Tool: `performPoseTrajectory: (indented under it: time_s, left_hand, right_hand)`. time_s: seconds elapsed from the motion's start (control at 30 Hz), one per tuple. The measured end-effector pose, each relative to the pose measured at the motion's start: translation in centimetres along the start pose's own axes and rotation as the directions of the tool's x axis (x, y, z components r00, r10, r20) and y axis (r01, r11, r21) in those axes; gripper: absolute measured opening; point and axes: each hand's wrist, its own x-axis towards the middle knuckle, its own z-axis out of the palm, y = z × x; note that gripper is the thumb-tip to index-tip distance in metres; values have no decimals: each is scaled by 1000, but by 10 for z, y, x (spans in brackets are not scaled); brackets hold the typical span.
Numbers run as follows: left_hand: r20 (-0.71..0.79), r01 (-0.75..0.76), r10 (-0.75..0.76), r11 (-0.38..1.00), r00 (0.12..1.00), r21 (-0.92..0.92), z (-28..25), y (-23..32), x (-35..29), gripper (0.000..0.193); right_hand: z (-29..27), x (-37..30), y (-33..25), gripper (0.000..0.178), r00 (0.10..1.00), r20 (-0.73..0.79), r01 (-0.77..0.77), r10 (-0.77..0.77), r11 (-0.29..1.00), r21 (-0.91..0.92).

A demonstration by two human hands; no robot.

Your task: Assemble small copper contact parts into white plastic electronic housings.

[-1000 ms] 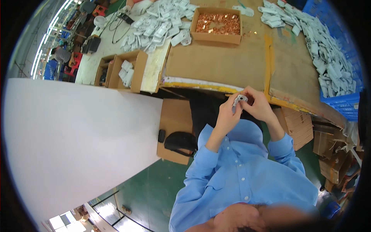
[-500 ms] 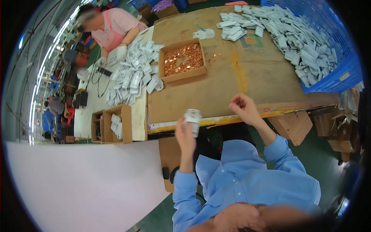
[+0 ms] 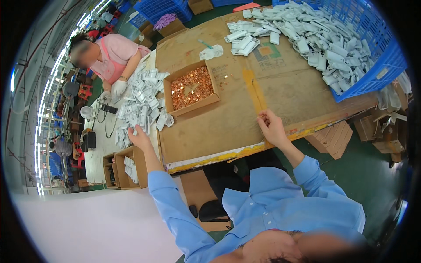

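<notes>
My left hand (image 3: 139, 138) reaches out at the near edge of a heap of white plastic casings (image 3: 142, 98). Its thumb and fingers are apart beside the nearest casings, and no casing shows in its grasp. Low over the front part of the cardboard-covered table (image 3: 219, 127), my right hand (image 3: 272, 128) has its thumb and fingertips drawn together. Whatever they pinch, if anything, is too small to make out. Between the hands and farther back stands an open cardboard box (image 3: 197, 108) of small copper-coloured metal pieces (image 3: 190, 87).
A blue crate (image 3: 372, 65) on its side spills more white casings (image 3: 324, 44) at the far right. Small cardboard boxes (image 3: 139, 168) stand at the left table's near end. A co-worker in pink (image 3: 116, 57) with white gloves handles things beyond the left heap. Cables (image 3: 104, 120) lie there.
My left hand has swung left from above the front edge to the casing heap, and the white casing it held is no longer in it. My right hand has shifted slightly, fingers still together.
</notes>
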Motion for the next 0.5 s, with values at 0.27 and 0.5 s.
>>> performPoseTrajectory:
  time_s: [0.27, 0.5]
  left_hand:
    - [344, 103, -28, 974, 939, -203, 43, 65, -157, 25]
    - [481, 40, -9, 998, 876, -54, 48, 76, -227, 18]
  right_hand:
    - [-9, 2, 4, 13, 1000, -30, -2, 0, 996, -89]
    - [0, 1, 4, 14, 1000, -16, -8, 7, 999, -42]
